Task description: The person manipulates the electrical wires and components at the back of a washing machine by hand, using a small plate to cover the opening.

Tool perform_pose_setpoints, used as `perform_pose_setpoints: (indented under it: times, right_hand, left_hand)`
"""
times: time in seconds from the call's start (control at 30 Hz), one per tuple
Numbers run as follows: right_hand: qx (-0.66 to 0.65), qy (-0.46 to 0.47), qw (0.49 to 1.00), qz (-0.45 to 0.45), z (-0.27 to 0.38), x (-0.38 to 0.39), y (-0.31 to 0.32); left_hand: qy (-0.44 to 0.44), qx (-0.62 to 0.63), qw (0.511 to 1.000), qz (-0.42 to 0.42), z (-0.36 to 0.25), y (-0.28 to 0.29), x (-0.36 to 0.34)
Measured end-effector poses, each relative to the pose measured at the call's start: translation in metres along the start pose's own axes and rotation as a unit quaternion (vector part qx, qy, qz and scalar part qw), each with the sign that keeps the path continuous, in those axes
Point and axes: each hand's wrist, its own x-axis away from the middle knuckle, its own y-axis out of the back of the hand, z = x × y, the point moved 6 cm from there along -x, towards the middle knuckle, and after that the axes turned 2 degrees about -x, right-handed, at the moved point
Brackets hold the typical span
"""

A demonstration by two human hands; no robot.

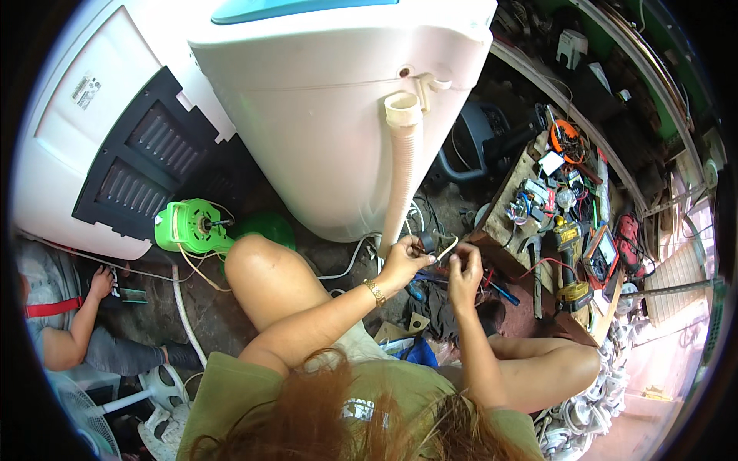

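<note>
My left hand, with a gold watch on its wrist, is closed in a pinch on a cream-coloured cable that bends upward in a short loop. A small dark round part shows just past its fingertips; whether it is held cannot be made out. Close beside it, my right hand has thumb and fingers pinched together near the cable's bend, and what lies between them is too small to name. Both hands are in front of a white washing machine, whose ribbed drain hose hangs down just beyond them.
On the right, a wooden bench carries a yellow cordless drill, a hammer and wires. A green motor sits left of my knee, near a black vented panel. Another person's arm shows at far left, above a fan.
</note>
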Motion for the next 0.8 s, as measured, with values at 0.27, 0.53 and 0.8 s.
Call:
perform_pose_setpoints:
  times: [0.27, 0.53, 0.8]
  right_hand:
    - [-0.128, -0.174, 0.951, 0.221, 0.003, -0.032, -0.049]
    - [-0.327, -0.256, 0.894, 0.169, 0.027, -0.03, -0.021]
    - [0.146, -0.15, 0.95, 0.23, 0.019, 0.006, 0.014]
  left_hand:
    - [-0.041, -0.198, 0.979, 0.006, 0.01, -0.002, 0.002]
    - [0.041, -0.156, 0.976, 0.148, 0.02, -0.005, -0.004]
    - [0.075, -0.079, 0.986, 0.127, 0.017, -0.021, 0.015]
